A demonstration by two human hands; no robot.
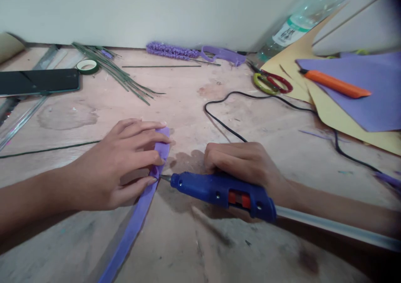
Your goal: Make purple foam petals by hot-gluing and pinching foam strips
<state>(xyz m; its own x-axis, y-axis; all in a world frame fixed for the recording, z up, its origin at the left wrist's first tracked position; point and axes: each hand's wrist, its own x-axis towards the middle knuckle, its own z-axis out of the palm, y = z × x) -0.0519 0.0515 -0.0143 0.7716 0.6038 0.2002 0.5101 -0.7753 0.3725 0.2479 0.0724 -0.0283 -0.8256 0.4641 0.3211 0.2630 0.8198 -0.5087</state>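
Note:
My left hand (123, 161) presses a purple foam strip (138, 216) against the wooden table (194, 241), fingers and thumb pinched around its upper end. My right hand (244, 164) grips a blue hot glue gun (222, 191) lying sideways. Its metal nozzle touches the strip just by my left thumb. A clear glue stick (332, 226) sticks out of the gun's back toward the right. The strip runs down to the lower left edge of the view.
A black cable (260, 97) loops across the table. At the right lie yellow and purple sheets (369, 99), an orange cutter (335, 83) and scissors (271, 82). At the back left are green wire stems (122, 74), a tape roll (87, 66), a phone (39, 81), and a bottle (300, 19).

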